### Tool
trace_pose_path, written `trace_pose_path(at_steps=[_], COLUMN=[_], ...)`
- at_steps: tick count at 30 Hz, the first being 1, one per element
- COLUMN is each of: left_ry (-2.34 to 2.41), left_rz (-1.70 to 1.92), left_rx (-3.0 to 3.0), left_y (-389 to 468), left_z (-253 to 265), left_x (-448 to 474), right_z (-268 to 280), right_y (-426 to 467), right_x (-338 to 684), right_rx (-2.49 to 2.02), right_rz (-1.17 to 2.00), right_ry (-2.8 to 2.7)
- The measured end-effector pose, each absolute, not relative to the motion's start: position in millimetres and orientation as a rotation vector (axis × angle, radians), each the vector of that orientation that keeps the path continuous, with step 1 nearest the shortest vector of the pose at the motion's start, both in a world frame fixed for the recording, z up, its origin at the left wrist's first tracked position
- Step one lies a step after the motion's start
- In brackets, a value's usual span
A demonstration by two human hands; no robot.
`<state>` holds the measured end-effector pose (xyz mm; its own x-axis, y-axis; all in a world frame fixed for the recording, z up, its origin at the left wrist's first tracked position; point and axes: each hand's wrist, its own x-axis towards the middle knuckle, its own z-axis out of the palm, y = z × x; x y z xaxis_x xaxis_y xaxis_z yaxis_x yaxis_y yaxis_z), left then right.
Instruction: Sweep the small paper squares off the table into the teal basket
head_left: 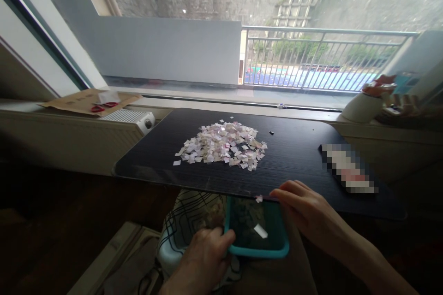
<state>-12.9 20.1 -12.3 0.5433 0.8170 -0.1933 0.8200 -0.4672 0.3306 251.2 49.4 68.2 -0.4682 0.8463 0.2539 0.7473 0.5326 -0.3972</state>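
Note:
My left hand [211, 251] is closed on the left rim of a turquoise plastic container [259, 252]. The container sits below the near edge of a black tabletop [152, 166], with small paper pieces inside and one larger white scrap [260, 231] near its front. At the table's near edge, my right hand [301, 203] lies with its fingers stretched to the left. Just left of those fingertips a small paper piece [259, 198] is at the edge, above the container. A heap of cut paper pieces [221, 143] covers the middle of the tabletop.
A blurred-out flat object [348, 170] rests on the table's right side. Red-handled scissors [104, 106] lie on brown paper [69, 101] at the left sill. A tiny dark object [272, 132] is right of the heap. A patterned bag [180, 221] is under the table.

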Motion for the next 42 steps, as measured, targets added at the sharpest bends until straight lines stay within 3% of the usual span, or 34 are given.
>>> trace_pose_path(at_steps=[7, 21, 29, 42], left_ry=[1.361, 1.324, 1.34, 1.375], left_rz=[-0.09, -0.061, -0.121, -0.258], left_rx=[2.408, 2.424, 2.413, 2.325], left_y=[19, 23, 22, 23], left_z=[-8, -1, 3, 10], left_x=[-9, -8, -7, -2], right_z=[68, 78, 76, 73], right_y=[51, 33, 66, 105], right_x=[255, 236, 252, 236], right_rx=[-1.371, -1.334, -1.473, -1.528], right_rz=[0.231, 0.475, 0.08, 0.036], right_ry=[-2.323, -2.412, -2.29, -2.355])
